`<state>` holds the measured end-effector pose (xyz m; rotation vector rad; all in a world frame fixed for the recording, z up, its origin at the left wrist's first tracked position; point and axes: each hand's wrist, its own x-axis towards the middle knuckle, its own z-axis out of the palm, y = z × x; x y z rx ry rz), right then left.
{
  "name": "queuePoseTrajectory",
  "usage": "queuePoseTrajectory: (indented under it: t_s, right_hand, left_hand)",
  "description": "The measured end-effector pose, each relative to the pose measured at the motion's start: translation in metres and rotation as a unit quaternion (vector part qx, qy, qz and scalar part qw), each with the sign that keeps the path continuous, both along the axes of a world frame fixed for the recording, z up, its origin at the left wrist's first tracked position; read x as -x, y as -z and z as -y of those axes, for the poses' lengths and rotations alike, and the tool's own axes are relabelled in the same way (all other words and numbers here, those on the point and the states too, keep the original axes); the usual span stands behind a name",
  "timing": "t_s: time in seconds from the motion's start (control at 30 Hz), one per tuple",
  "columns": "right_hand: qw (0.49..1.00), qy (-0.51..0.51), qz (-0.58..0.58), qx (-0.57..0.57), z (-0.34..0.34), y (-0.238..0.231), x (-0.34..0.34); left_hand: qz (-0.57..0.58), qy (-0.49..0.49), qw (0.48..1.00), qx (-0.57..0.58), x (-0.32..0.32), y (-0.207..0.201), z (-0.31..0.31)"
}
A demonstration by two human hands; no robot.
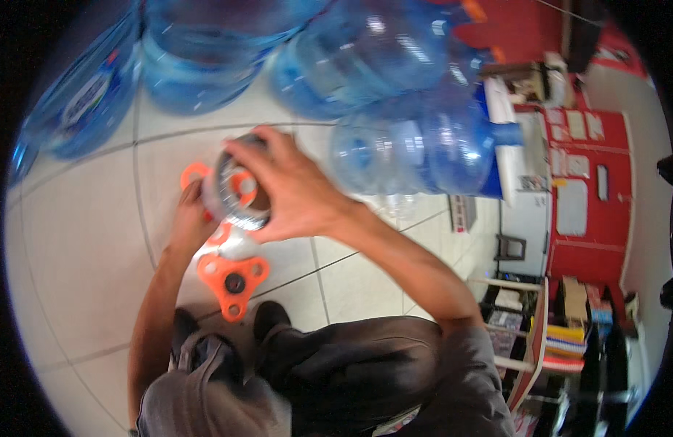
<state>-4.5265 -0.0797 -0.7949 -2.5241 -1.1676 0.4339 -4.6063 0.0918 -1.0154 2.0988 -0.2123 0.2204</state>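
Observation:
My right hand (296, 189) is wrapped round a roll of tape (226, 193), a dark and silvery ring held up on its side above the floor. Through the hole of the ring some orange plastic shows. My left hand (189, 222) is closed at the left side of the roll, beside more orange plastic (194, 172); what its fingers grip is partly hidden and blurred. Below both hands, close to my feet, is an orange three-armed plastic piece (218, 268) with a hole in each arm and a black round centre.
Large blue water bottles (198, 73) stand along the far side, and further ones (424, 146) lie stacked at the right. Pale tiles (81, 255) cover the floor. At the right are a shelf (529, 349) with goods, a dark stool (509, 247) and a red panel (591, 197).

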Motion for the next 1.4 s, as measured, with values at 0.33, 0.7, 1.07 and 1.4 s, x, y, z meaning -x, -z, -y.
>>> queuePoseTrajectory:
  t_s: [0.33, 0.7, 1.07, 1.4]
  right_hand:
    - [0.999, 0.015, -0.028, -0.043, 0.011, 0.035, -0.015]
    - [1.000, -0.018, -0.019, -0.018, 0.023, 0.044, -0.033]
    - [0.993, -0.083, 0.049, 0.062, 0.002, 0.046, -0.007]
    - [0.993, -0.073, 0.091, 0.031, 0.031, 0.075, -0.041]
  left_hand:
    - [-0.004, -0.095, 0.989, -0.110, 0.015, 0.004, -0.008]
    - [-0.038, -0.069, 0.997, 0.003, 0.002, 0.013, 0.005]
    - [-0.046, 0.013, 0.999, 0.002, -0.011, 0.021, 0.002]
    - [0.106, -0.036, 0.993, 0.038, -0.006, -0.050, 0.010]
